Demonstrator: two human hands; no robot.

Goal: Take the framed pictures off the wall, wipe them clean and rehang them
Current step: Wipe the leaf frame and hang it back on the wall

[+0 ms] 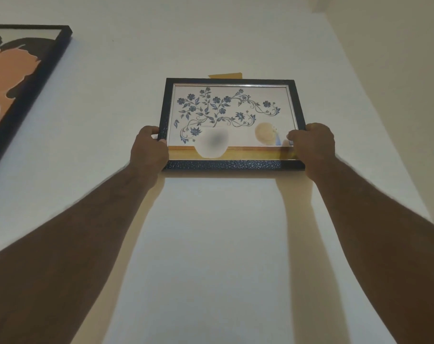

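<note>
- Pale, bare wall (218, 232) fills nearly the whole view, with a corner turning away to the right of the small framed picture (232, 124), which I take as the landmark.
- That small framed picture, a blue floral vine over a white vase in a dark pebbled frame, sits flat against the wall at arm's reach overhead.
- Left hand (149, 151) grips its lower left corner, thumb on the front of the frame and fingers curled behind the edge.
- Right hand (311, 147) holds the lower right corner the same way, thumb tip on the inner silver trim.
- Gripping both low corners keeps the frame level and lets it be lifted or lowered on its hanger, I judge; whether it is coming off or going back up, I cannot tell.
- A strip of tan tape (225, 75) peeks out just above the top edge, perhaps marking or holding the hanging spot.
- Left of the landmark, well apart, hangs a larger black-framed print (25, 78) with peach and black shapes.
- Open wall lies below and to either side, so the frame has free room to travel downward; the wall corner on the right is near enough to mind.
</note>
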